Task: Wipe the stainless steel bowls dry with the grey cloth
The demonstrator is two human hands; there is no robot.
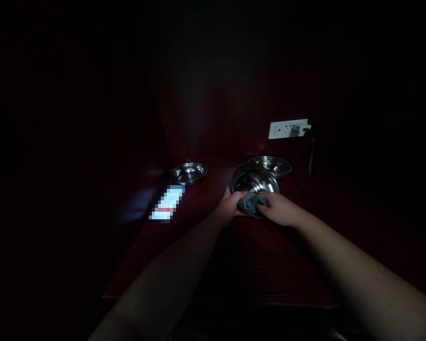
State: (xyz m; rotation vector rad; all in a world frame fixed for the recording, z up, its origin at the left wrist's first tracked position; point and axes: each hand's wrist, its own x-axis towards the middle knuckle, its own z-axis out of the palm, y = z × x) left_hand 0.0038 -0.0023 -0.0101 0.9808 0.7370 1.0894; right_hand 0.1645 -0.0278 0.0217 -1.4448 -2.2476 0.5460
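Seeing smooth glossy metal bowls (pixel 252 181), matt rough-looking cloth (pixel 250 202), smooth plastic-looking socket plate (pixel 281 129), wood-look counter (pixel 287 274) with slight sheen.

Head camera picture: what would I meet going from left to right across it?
Glowing pixelated screen, shallow metal bowl, left hand, tilted metal bowl, white wall socket, dark cord.

Dk red tbl (pixel 270 274) has lit screen (pixel 167 204) at 10 o'clk, metal bowl (pixel 189 174) at 11, metal dish (pixel 275 166) at 1.
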